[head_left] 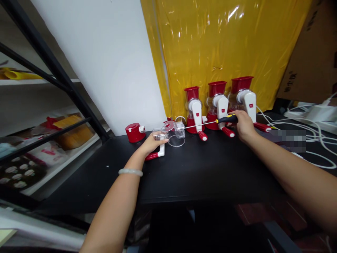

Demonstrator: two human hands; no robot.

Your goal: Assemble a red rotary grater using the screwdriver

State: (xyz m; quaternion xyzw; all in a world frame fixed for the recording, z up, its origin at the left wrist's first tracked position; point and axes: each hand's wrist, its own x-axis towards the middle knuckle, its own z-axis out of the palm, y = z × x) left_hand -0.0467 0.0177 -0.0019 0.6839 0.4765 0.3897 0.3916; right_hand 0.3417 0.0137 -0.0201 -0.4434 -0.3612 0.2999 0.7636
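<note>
My left hand (152, 143) rests on a white and red crank handle (157, 153) lying on the black table (200, 168), fingers curled over it, beside a clear plastic grinder body (174, 132). My right hand (242, 123) grips the black and yellow handle of a screwdriver (210, 123), whose thin shaft points left toward the clear body. A red round base (134, 132) sits left of it.
Three assembled red and white hand-crank grinders (219, 105) stand in a row against yellow plastic sheeting (223, 45). White cables and a power strip (313, 116) lie at the right. A black metal shelf rack (52, 116) with packaged goods stands at the left.
</note>
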